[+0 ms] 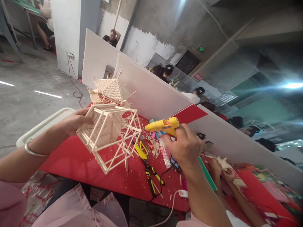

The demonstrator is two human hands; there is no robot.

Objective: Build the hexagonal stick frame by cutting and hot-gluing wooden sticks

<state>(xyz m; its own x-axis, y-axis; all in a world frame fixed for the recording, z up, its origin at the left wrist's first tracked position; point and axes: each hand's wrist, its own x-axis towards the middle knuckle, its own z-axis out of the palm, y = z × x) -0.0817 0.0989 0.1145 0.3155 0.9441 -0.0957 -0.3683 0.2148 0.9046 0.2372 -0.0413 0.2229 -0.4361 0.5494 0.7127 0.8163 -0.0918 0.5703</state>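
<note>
A frame of thin wooden sticks point(104, 126) is tilted above the red table, with its solid stick base toward the left. My left hand point(81, 121) grips it at that base. In my right hand point(187, 143) is a yellow glue gun point(163, 125), its nozzle close to a corner on the right side of the frame; whether they touch I cannot tell. Behind the frame stands another stick structure with a roof point(110, 88). Yellow-handled scissors point(141, 150) and black-and-yellow pliers point(151, 176) lie on the table below the glue gun.
Loose sticks and bagged sticks point(165, 153) lie on the red table point(94, 168). White partition boards point(146, 85) stand behind. A white tray point(47, 123) is at the left, a power cable point(169, 214) at the front edge. Another person's hands point(222, 170) work at the right.
</note>
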